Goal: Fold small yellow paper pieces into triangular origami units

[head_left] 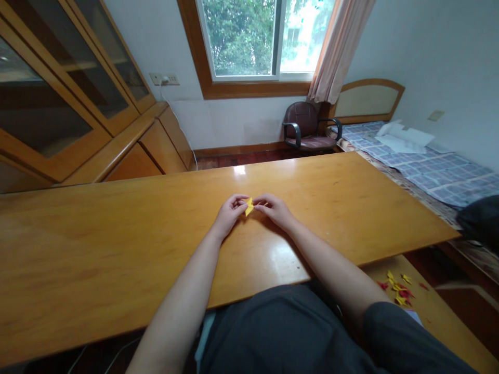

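Observation:
A small piece of folded yellow paper is held just above the middle of the wooden table. My left hand pinches its left side between thumb and fingers. From the other side, my right hand grips the paper's right edge with thumb and fingertips. Part of the paper is covered by the fingers, so its full shape cannot be made out.
Several yellow and red folded paper figures lie on a lower wooden surface at right. Beyond the table stand a maroon armchair and a bed. A glass-fronted cabinet lines the left wall.

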`<state>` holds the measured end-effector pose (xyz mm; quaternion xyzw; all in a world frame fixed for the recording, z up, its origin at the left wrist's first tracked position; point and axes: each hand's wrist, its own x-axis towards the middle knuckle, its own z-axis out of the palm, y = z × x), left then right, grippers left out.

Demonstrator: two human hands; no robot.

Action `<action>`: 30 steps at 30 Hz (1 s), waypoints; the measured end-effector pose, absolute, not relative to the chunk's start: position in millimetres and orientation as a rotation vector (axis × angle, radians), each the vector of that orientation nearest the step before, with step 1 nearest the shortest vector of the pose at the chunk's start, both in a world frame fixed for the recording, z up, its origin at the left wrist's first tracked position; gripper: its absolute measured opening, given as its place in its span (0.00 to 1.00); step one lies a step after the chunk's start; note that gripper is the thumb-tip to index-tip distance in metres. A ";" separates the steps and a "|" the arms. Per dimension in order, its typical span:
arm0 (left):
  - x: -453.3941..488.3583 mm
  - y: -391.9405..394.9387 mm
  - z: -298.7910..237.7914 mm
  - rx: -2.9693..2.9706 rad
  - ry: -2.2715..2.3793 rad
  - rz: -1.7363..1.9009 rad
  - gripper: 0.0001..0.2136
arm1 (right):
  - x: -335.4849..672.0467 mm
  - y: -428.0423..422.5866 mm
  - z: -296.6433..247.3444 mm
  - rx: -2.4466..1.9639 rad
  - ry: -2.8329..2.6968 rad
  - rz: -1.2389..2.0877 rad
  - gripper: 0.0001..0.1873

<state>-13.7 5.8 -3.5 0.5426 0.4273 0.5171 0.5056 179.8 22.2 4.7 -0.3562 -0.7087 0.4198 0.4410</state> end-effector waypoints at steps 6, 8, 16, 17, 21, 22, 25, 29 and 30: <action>-15.0 5.6 -3.7 1.325 1.029 1.214 0.14 | 181.3 24.2 4.4 -0.856 -1.827 0.963 0.07; -14.7 5.2 -3.3 1.324 1.039 1.199 0.13 | 181.8 24.3 4.9 -0.840 -1.847 0.948 0.06; -12.0 2.1 1.6 1.310 1.047 1.183 0.14 | 182.2 25.2 2.4 -0.812 -1.883 0.909 0.08; -11.7 1.7 2.4 1.308 1.047 1.181 0.14 | 182.0 25.0 2.8 -0.807 -1.889 0.900 0.08; -10.3 0.2 5.0 1.284 1.047 1.172 0.15 | 181.3 22.5 7.6 -0.813 -1.948 0.865 0.09; -9.9 0.0 5.1 1.275 1.045 1.172 0.15 | 181.0 21.6 8.8 -0.815 -1.965 0.854 0.10; -8.8 0.5 4.2 1.238 1.022 1.178 0.17 | 179.7 19.4 10.3 -0.799 -1.988 0.830 0.11; -7.1 0.8 3.3 1.126 0.967 1.215 0.19 | 178.1 18.2 8.0 -0.774 -2.006 0.786 0.11; -6.6 0.3 3.9 1.095 0.955 1.215 0.19 | 178.0 18.0 7.4 -0.770 -2.011 0.764 0.11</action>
